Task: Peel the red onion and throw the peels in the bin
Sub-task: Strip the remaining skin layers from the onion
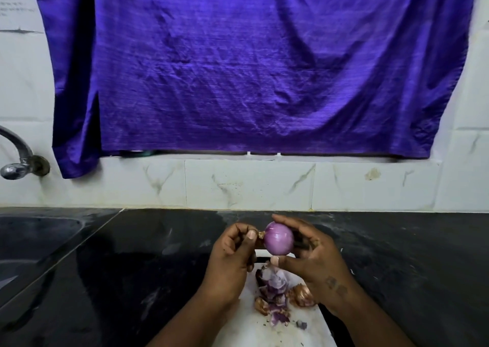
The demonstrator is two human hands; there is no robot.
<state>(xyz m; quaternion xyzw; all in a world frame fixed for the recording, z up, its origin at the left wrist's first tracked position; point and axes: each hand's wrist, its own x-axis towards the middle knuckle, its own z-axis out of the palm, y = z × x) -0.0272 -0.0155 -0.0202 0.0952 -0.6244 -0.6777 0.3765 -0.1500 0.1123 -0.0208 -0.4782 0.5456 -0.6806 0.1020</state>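
**Onion held over board, peels below**

Wall paper's writing too blurred for me to read. My right hand grips the red onion, glossy purple, mostly bare; left hand pinches its dry brown tip. Peels piled on white board. Black counter, sink, tap, purple cloth.

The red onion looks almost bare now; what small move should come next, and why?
Probably pull off the dry tip: the left hand pinches a brown scrap at the end of the red onion, which the right hand holds above the peels.
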